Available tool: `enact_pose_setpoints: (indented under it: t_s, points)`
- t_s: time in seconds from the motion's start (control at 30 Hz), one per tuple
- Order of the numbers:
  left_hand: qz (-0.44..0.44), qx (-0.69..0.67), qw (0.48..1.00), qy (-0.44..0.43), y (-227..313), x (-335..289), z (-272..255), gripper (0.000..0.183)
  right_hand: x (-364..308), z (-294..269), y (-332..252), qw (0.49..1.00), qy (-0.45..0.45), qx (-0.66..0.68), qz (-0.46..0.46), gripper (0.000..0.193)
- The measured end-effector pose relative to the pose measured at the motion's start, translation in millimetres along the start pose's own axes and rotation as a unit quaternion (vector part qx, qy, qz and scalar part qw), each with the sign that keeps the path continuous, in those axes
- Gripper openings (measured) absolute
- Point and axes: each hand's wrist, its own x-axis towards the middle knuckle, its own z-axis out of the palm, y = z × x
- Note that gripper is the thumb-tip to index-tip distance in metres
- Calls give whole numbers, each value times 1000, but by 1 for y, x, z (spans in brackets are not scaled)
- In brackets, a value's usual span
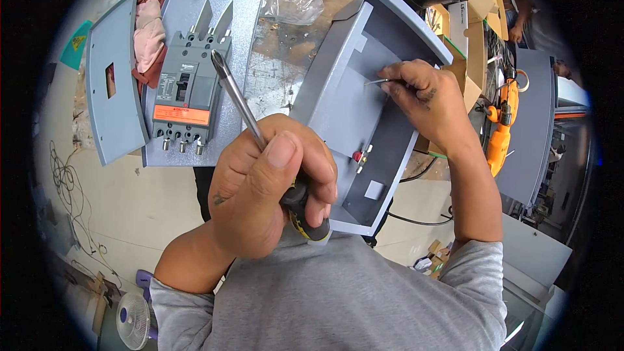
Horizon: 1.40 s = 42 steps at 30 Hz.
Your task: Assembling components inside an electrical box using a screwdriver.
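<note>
While the left hand (270,185) wraps round a screwdriver (239,105), the right hand (429,101) pinches a thin metal piece (373,82) over the open grey box (348,117).
Inside the box, a small red-and-metal fitting (359,156) sits toward the near end; to the left on the table (276,75), a circuit breaker (190,81) lies on a grey panel (244,36).

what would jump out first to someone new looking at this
The eye likely lands on the screwdriver held in the left hand near the centre, tip toward the upper left. Next comes the dark grey circuit breaker with its orange label, at left. Then the orange tool right of the open grey box.
</note>
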Motion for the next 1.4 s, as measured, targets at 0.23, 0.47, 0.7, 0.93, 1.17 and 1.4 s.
enact_pose_setpoints:
  t_s: [0.23, 0.47, 0.7, 0.93, 1.17, 1.4]
  points:
    - [3, 1, 1000, 1, 1, 0, 0, 39, 3, 0, 4, 999, 7, -41, -30, 12]
    - [3, 3, 1000, 0, 1, 1, 0, 39, 11, -3, -3, 976, 24, -178, -119, 24]
    - [-4, -4, 1000, 11, 2, 2, 1, 39, 13, -5, -13, 973, -34, -221, -51, 32]
    - [-12, 4, 1000, 5, 3, 2, 0, 39, 10, -5, -6, 982, -1, -156, -103, 25]
    - [19, 48, 999, -14, -3, 5, -4, 41, 14, 2, -7, 964, -6, -239, -114, 30]
    - [8, 1, 1000, 11, -2, 5, -4, 39, 16, 6, -7, 971, -8, -224, -88, 32]
